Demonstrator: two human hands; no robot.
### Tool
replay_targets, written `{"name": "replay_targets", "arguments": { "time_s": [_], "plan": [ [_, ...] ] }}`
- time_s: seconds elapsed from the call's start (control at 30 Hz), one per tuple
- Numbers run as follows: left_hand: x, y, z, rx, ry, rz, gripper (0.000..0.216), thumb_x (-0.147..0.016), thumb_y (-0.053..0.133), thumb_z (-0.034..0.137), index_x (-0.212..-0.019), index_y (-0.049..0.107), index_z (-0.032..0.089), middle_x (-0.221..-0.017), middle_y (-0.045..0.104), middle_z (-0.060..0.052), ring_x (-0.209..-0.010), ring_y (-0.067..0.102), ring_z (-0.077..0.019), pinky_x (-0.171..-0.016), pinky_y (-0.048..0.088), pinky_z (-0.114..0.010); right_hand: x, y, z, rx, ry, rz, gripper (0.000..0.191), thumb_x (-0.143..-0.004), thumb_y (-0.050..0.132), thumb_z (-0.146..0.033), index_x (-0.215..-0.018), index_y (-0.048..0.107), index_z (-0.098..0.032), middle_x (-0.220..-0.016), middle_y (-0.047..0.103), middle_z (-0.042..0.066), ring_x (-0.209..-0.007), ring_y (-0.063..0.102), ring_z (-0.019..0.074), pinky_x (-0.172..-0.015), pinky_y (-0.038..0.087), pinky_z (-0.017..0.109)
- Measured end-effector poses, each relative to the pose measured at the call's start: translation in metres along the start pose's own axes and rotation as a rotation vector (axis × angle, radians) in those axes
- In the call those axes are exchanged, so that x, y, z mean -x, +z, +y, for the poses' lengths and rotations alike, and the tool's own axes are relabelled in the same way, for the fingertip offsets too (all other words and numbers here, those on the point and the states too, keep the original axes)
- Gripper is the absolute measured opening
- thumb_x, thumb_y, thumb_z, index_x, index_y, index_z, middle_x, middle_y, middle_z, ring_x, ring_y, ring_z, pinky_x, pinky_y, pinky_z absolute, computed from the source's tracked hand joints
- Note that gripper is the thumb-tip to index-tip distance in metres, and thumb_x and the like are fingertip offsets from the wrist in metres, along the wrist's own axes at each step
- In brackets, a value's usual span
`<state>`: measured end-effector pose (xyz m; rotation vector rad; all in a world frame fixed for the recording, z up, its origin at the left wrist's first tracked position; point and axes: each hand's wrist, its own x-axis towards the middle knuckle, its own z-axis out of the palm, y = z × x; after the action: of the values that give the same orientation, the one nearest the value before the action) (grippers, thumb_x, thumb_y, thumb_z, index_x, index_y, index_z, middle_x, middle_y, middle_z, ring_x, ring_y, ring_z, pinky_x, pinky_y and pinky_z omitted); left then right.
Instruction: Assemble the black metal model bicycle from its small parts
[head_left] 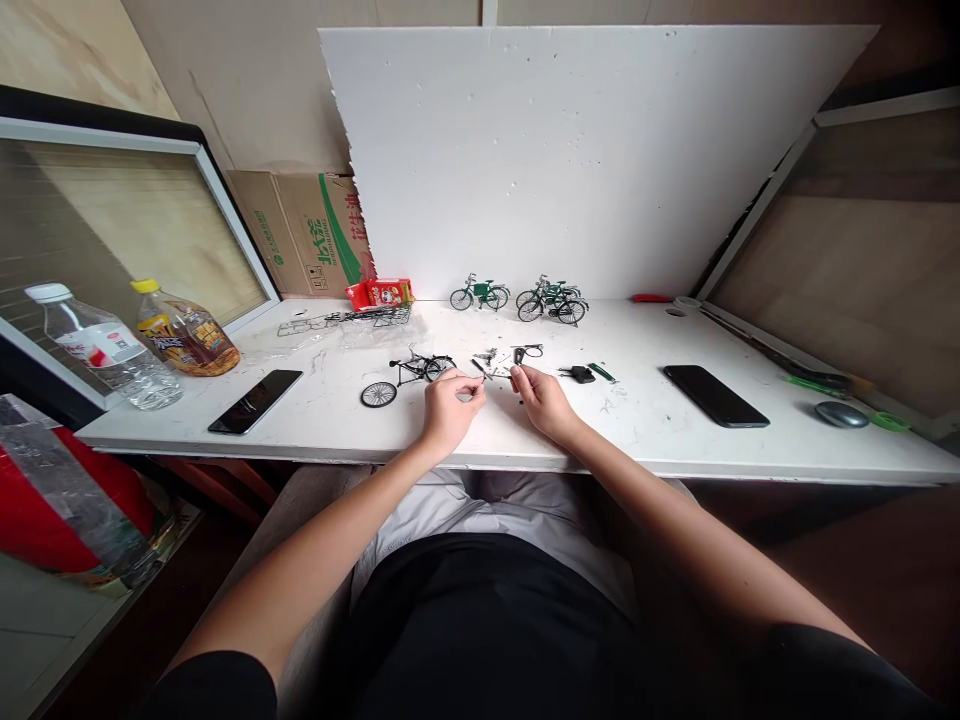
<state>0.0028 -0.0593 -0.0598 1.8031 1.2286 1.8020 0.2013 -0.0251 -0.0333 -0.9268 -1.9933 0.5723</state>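
My left hand (450, 410) is closed in a pinch just right of a partly built black model bicycle (411, 370); whatever its fingertips hold is too small to name. Its fingers are close to the bicycle's rear wheel (438, 369). My right hand (549, 404) is closed, thumb on top, around a thin dark rod-like piece (498, 376) that points left toward my left fingertips. A loose bicycle wheel (379, 394) lies flat left of the frame. Small loose bicycle parts (486, 355) and a ring-shaped part (533, 350) lie just beyond my hands.
Finished model bicycles (480, 293) (553, 300) stand at the back. Parts frames (390, 316) and a red box (380, 293) lie back left. Phones (256, 401) (715, 395) flank the work area. Bottles (105, 345) (184, 330) stand left. Black (581, 374) and green pieces (602, 372) lie right.
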Motion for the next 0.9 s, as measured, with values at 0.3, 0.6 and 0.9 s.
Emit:
{"name": "replay_targets", "arguments": {
  "time_s": [0.3,0.6,0.9],
  "plan": [
    [-0.001,0.000,0.002,0.010,-0.057,0.027,0.008,-0.084,0.077,0.018,-0.090,0.082,0.017,-0.092,0.071,-0.006,-0.071,0.075,-0.0154,-0.052,0.056,-0.022,0.003,0.007,0.003,0.027,-0.114,-0.034,0.025,-0.111,0.037,-0.048,-0.106,0.043,-0.024,-0.105,0.065,0.011,-0.085,0.061,0.0233,-0.079,0.048,0.036],
    [0.000,0.000,0.001,-0.051,0.028,0.016,0.012,-0.086,0.075,0.016,-0.094,0.083,0.018,-0.089,0.072,-0.004,-0.071,0.070,-0.0129,-0.066,0.060,-0.024,0.005,0.004,-0.002,0.096,-0.022,-0.024,0.030,-0.109,0.041,-0.051,-0.091,0.041,-0.027,-0.079,0.063,0.003,-0.065,0.055,0.0213,-0.066,0.040,0.033],
    [0.001,0.000,0.010,-0.070,0.059,0.003,0.013,-0.086,0.075,0.016,-0.096,0.084,0.019,-0.090,0.073,-0.005,-0.074,0.072,-0.0133,-0.067,0.061,-0.024,0.003,0.003,-0.001,0.119,-0.023,-0.059,0.045,-0.112,0.027,-0.057,-0.084,0.044,-0.026,-0.073,0.057,0.003,-0.064,0.051,0.0210,-0.066,0.038,0.034]
  ]
}}
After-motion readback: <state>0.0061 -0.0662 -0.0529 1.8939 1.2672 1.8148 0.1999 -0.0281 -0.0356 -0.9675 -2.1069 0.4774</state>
